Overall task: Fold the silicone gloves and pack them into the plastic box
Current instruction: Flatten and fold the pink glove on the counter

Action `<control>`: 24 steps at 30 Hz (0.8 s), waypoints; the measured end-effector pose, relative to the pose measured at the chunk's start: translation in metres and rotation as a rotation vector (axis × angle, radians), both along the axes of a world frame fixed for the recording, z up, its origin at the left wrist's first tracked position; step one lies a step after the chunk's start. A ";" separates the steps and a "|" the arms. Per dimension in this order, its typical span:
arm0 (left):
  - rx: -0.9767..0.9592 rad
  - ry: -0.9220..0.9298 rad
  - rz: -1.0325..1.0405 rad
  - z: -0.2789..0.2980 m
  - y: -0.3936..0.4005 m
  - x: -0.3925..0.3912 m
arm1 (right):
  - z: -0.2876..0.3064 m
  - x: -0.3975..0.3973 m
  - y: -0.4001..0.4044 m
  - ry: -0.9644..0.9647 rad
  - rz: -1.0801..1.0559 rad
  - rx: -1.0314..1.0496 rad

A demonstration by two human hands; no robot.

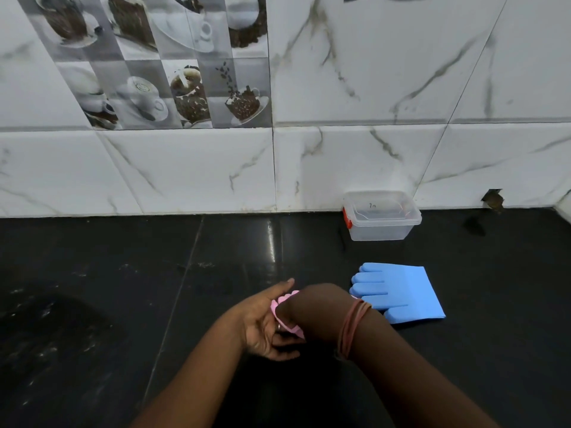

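A pink silicone glove [279,304] is bunched between my two hands low in the middle of the black counter; only its scalloped edge shows. My left hand [262,325] cups it from the left, thumb up. My right hand [312,307] presses over it, mostly hiding it. A blue silicone glove [398,291] lies flat just right of my hands, fingers pointing left. The clear plastic box [381,216] with a red latch stands against the wall behind the blue glove, its lid on.
The black stone counter [123,288] runs from the marble-tiled wall [185,171] to me. A small hole [493,199] breaks the wall at the far right.
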State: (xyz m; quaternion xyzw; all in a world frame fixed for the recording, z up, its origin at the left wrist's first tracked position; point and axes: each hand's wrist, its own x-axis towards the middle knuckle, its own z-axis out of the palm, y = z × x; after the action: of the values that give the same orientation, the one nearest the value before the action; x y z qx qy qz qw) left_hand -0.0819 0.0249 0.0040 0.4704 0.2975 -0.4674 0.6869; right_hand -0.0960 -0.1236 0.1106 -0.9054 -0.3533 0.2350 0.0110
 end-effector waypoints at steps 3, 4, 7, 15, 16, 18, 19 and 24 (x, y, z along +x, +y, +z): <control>-0.006 0.048 0.270 -0.012 0.001 0.001 | 0.010 -0.002 0.009 0.020 -0.071 -0.069; -0.021 0.045 0.327 -0.011 0.000 0.002 | 0.011 0.001 0.007 -0.013 -0.053 -0.056; -0.056 -0.018 0.513 -0.004 0.001 0.006 | 0.016 0.008 -0.003 -0.093 0.016 -0.003; -0.556 -0.436 0.992 -0.007 0.026 0.002 | -0.028 0.026 -0.036 -0.439 -0.278 0.286; -0.571 -0.457 0.977 -0.012 0.029 -0.002 | -0.038 0.026 -0.036 -0.527 -0.281 0.311; -0.483 -0.408 1.025 -0.024 0.035 -0.010 | -0.061 0.023 -0.035 -0.615 -0.270 0.333; -0.403 -0.352 1.061 -0.030 0.038 -0.013 | -0.075 0.019 -0.035 -0.636 -0.265 0.324; -0.027 -0.174 1.008 -0.044 0.046 -0.024 | -0.144 0.001 -0.048 -0.541 -0.198 0.144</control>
State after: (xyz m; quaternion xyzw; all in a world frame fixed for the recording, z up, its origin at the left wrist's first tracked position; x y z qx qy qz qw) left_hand -0.1057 0.0710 -0.0399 0.2967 0.4231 -0.0410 0.8551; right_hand -0.0951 -0.1713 -0.0332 -0.9621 -0.2692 -0.0428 0.0033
